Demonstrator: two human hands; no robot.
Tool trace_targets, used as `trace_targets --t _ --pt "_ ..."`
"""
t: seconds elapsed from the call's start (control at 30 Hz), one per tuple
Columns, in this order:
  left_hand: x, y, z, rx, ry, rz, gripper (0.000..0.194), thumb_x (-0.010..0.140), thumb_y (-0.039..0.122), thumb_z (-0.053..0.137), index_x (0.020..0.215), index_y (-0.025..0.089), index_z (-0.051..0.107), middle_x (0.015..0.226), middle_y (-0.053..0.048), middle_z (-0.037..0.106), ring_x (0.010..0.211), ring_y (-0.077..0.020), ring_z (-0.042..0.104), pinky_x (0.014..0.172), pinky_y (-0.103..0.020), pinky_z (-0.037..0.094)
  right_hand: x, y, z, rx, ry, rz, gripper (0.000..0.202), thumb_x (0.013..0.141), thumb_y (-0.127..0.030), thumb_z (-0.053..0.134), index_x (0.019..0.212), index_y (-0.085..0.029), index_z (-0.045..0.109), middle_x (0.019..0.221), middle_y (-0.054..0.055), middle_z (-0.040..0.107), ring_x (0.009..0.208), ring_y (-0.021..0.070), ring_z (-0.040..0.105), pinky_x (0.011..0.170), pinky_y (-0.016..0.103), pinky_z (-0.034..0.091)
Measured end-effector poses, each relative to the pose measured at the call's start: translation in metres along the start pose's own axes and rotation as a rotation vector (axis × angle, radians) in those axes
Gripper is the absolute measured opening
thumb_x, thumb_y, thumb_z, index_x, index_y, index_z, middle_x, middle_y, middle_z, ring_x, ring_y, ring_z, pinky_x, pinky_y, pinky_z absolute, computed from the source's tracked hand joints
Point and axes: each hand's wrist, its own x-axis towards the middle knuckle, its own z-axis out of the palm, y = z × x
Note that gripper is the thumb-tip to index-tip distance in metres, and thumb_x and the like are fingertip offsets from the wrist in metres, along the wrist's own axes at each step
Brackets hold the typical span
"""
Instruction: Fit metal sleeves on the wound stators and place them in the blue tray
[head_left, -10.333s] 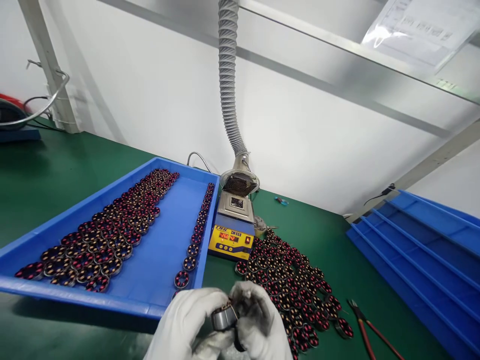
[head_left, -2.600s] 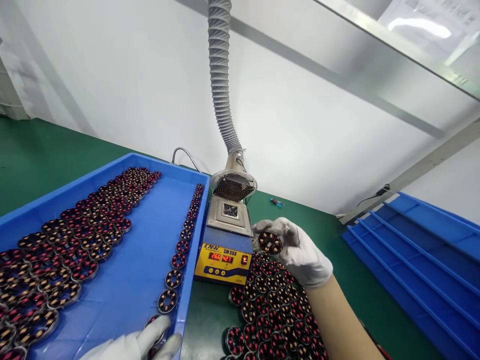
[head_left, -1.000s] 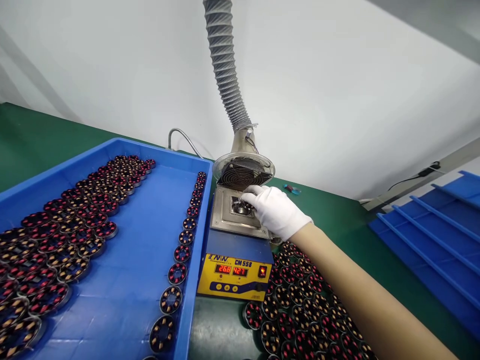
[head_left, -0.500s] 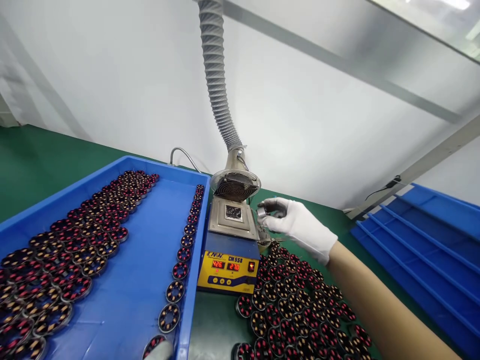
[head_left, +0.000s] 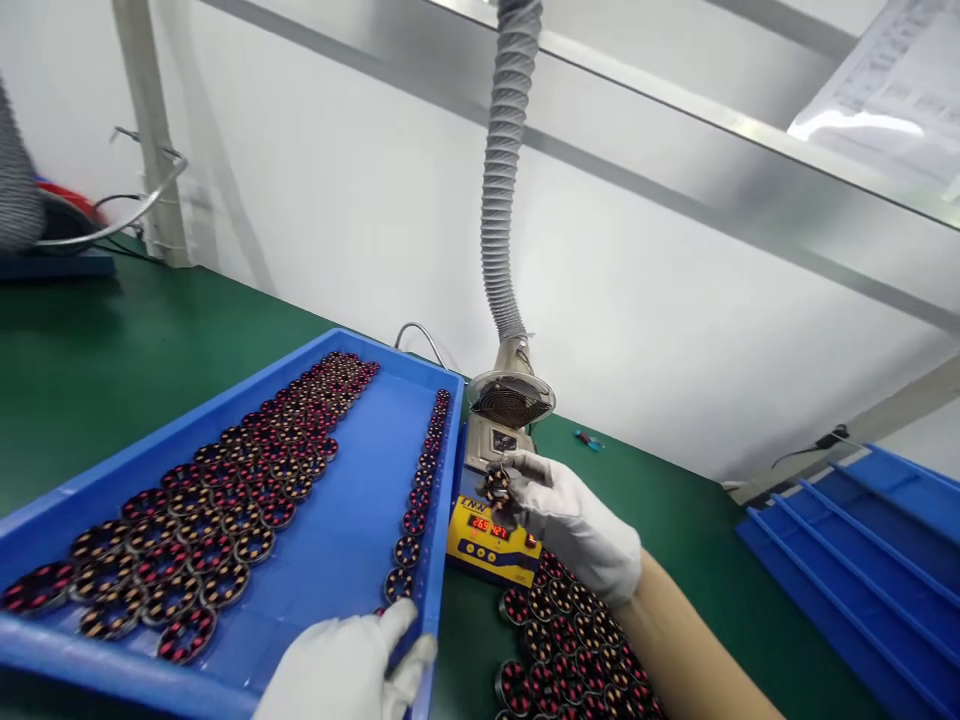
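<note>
My right hand [head_left: 574, 515], in a white glove with darkened fingertips, holds a round ring-shaped part [head_left: 497, 484] in front of the yellow and blue heating unit [head_left: 491, 540]. My left hand [head_left: 349, 660], also gloved, is at the near right corner of the blue tray [head_left: 360, 560]. Its fingers are bent over the end of the right-hand row of ring parts [head_left: 407, 550], and a bit of one part shows beside the fingertips. Whether it grips that part is hidden. Many more ring parts [head_left: 225, 500] fill the tray's left side.
A pile of ring parts [head_left: 559, 640] lies on the green table [head_left: 675, 520] right of the unit. An extraction hood [head_left: 512, 398] on a grey hose hangs over the unit. Blue stacked trays [head_left: 862, 570] stand at the right.
The view has shifted, showing more of the table's left. My right hand has come nearer with its part, from beside the unit's plate to before its panel. My left hand has come further into view.
</note>
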Motion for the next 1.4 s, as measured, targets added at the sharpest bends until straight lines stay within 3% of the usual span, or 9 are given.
trace_targets --t 0.2,0.4,0.67,0.8,0.93,1.03,1.13,1.27,1.4 --pt "-0.002 0.002 -0.004 0.0 0.046 0.019 0.024 0.089 0.025 0.041 0.095 0.019 0.063 0.082 -0.011 0.068 0.078 -0.0326 0.065 0.071 -0.049 0.05 0.078 0.053 0.067 -0.176 0.025 -0.09 0.05 0.056 -0.027 0.066 0.099 -0.022 0.04 0.078 -0.003 0.055 0.071 0.014 0.06 0.075 0.033 0.048" --pt "0.005 -0.005 0.0 -0.06 0.026 0.092 0.024 0.086 0.027 0.046 0.095 0.015 0.064 0.084 -0.015 0.067 0.077 -0.0339 0.065 0.069 -0.048 0.05 0.159 0.092 0.109 -0.712 0.076 -0.047 0.016 0.061 -0.007 0.069 0.06 -0.014 0.054 0.067 -0.001 0.056 0.08 0.0174 0.057 0.087 0.041 0.041" --pt "0.015 -0.011 0.006 -0.083 0.014 0.15 0.022 0.085 0.021 0.049 0.098 0.012 0.064 0.081 -0.017 0.067 0.074 -0.0349 0.065 0.065 -0.048 0.051 0.203 0.106 0.133 -0.728 -0.015 -0.102 0.023 0.079 -0.006 0.059 0.103 -0.01 0.058 0.101 0.006 0.064 0.092 0.0164 0.062 0.083 0.037 0.05" --pt "0.004 -0.007 0.004 -0.066 0.082 0.106 0.021 0.087 0.027 0.047 0.091 0.016 0.064 0.077 -0.013 0.067 0.07 -0.033 0.065 0.064 -0.046 0.051 0.17 0.075 0.113 -0.671 0.003 -0.195 0.033 0.075 -0.001 0.058 0.106 -0.009 0.059 0.109 0.01 0.064 0.101 0.0177 0.06 0.091 0.035 0.047" --pt "-0.004 -0.006 0.006 -0.023 0.137 0.104 0.026 0.092 0.03 0.038 0.096 0.021 0.062 0.076 -0.009 0.066 0.069 -0.0307 0.064 0.065 -0.046 0.049 0.075 0.045 0.066 -0.672 0.067 -0.339 0.024 0.078 -0.016 0.056 0.101 -0.017 0.064 0.103 0.004 0.067 0.096 0.0145 0.062 0.093 0.029 0.045" --pt "-0.005 -0.006 0.007 0.036 0.149 0.108 0.03 0.093 0.03 0.035 0.105 0.021 0.062 0.077 -0.01 0.066 0.069 -0.0316 0.063 0.065 -0.047 0.048 -0.003 0.059 0.023 -0.834 0.211 -0.517 0.022 0.08 -0.024 0.054 0.098 -0.017 0.064 0.098 0.005 0.068 0.09 0.0164 0.063 0.086 0.031 0.049" --pt "-0.005 -0.005 0.007 0.122 0.092 0.115 0.033 0.093 0.025 0.034 0.112 0.023 0.061 0.088 -0.011 0.067 0.073 -0.0323 0.063 0.067 -0.047 0.049 -0.055 0.099 -0.015 -1.036 0.426 -0.266 0.026 0.081 -0.024 0.052 0.101 -0.015 0.064 0.104 0.01 0.066 0.098 0.021 0.061 0.092 0.036 0.046" --pt "-0.005 -0.005 0.009 0.384 0.014 0.198 0.052 0.085 0.005 0.03 0.125 0.03 0.052 0.123 -0.01 0.055 0.081 -0.0321 0.063 0.067 -0.048 0.05 -0.068 0.139 -0.032 -1.273 0.434 0.079 0.033 0.084 -0.03 0.05 0.111 -0.016 0.063 0.117 0.014 0.058 0.106 0.0286 0.056 0.091 0.042 0.044" --pt "-0.005 -0.005 0.013 0.526 0.021 0.187 0.057 0.084 0.004 0.026 0.13 0.032 0.044 0.131 -0.008 0.049 0.084 -0.031 0.063 0.068 -0.046 0.052 -0.05 0.141 -0.022 -1.273 0.474 0.103 0.03 0.078 -0.026 0.055 0.098 -0.008 0.068 0.111 0.025 0.055 0.099 0.0421 0.052 0.081 0.056 0.04"
